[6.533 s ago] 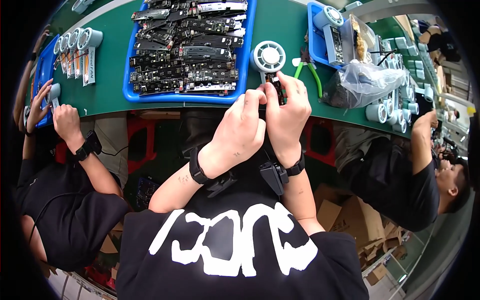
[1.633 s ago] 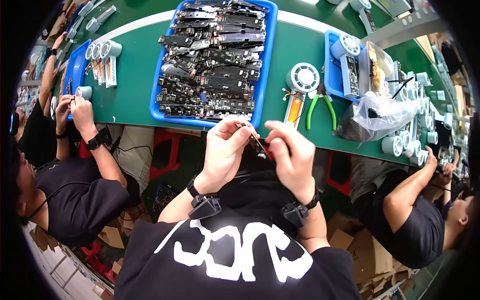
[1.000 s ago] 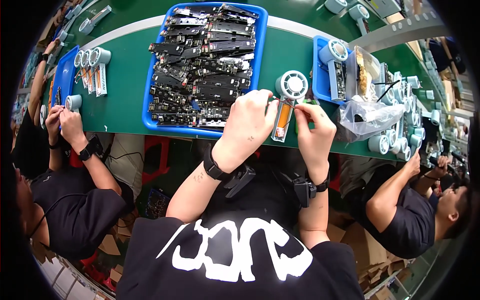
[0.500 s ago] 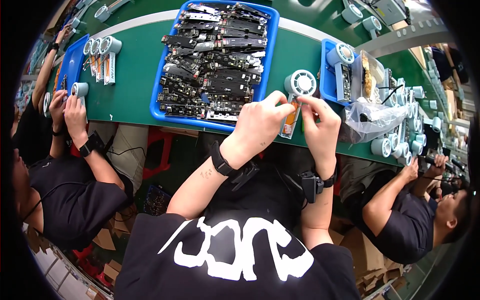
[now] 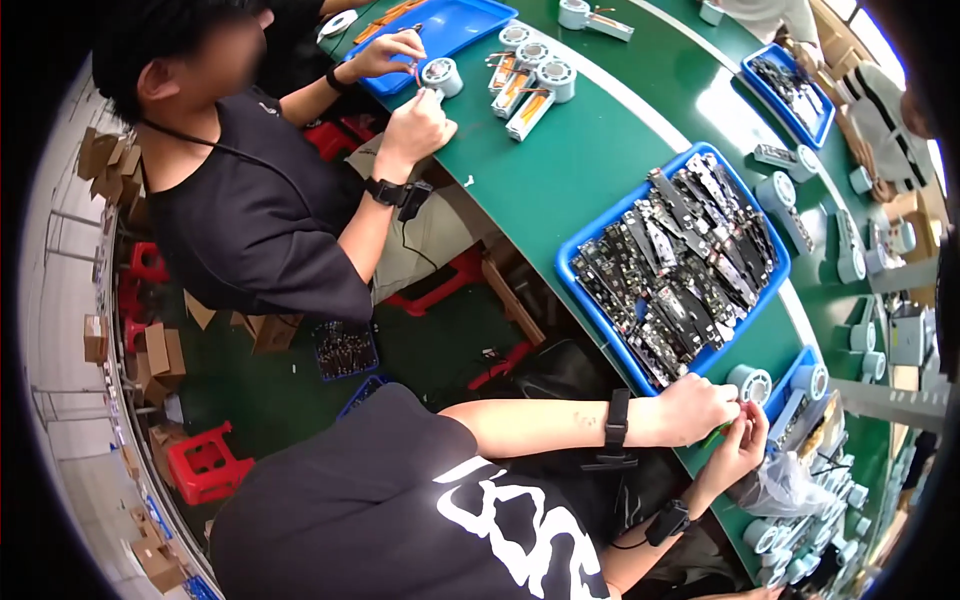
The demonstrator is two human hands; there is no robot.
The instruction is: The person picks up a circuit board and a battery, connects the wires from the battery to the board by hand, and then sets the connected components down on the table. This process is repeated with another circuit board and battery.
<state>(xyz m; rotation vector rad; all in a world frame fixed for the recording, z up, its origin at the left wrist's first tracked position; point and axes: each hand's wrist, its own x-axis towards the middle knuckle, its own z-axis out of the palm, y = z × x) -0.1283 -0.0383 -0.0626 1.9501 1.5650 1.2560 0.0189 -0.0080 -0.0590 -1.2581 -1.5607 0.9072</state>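
My left hand (image 5: pixel 697 411) is closed in a pinch beside a pale blue handheld fan (image 5: pixel 750 385) near the table's edge. Right by it, the fingertips of my right hand (image 5: pixel 736 452) are also pressed together. The two hands nearly meet just below the fan's round head and cover its handle. What the fingers pinch is too small or hidden to tell. A bit of something green (image 5: pixel 714 436) shows under the left hand. Behind my left hand stands a blue tray (image 5: pixel 590 305) heaped with black circuit boards (image 5: pixel 690 265).
To the left, a co-worker's hands (image 5: pixel 415 125) work on a fan part, beside several fans with open handles (image 5: pixel 530 110) and a blue tray (image 5: pixel 465 25). A clear plastic bag (image 5: pixel 785 487) and several fans (image 5: pixel 800 550) crowd my right. Red stools (image 5: pixel 208 462) stand on the floor.
The view has swung to the left, so the tray and my hands now sit further right in it. My hands remain together at the fan, now covering its handle.
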